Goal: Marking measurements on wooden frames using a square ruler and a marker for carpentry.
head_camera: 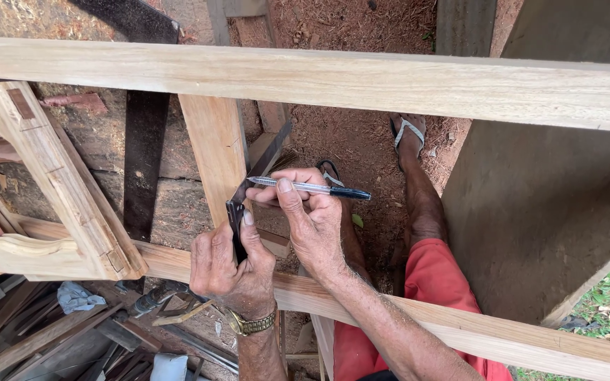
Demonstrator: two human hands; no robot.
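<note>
A slim clear plastic pen with a black cap [310, 188] is lying pinched in the right hand [312, 219], tip touching a pale upright wooden rail [214, 144]. It looks light, stiff and easily held mid-barrel. Just beside that grip, the left hand [231, 264] is clamping a dark metal try square [238, 219].

We see clear ballpoint pen [312, 188], dark cap end pointing right, lying near-horizontal, tip at upright wooden rail [214, 152]. We see metal try square [248, 194], dark stock, blade angled up-right, pressed against rail's right edge. Rail pale, smooth, standing between two long beams.
</note>
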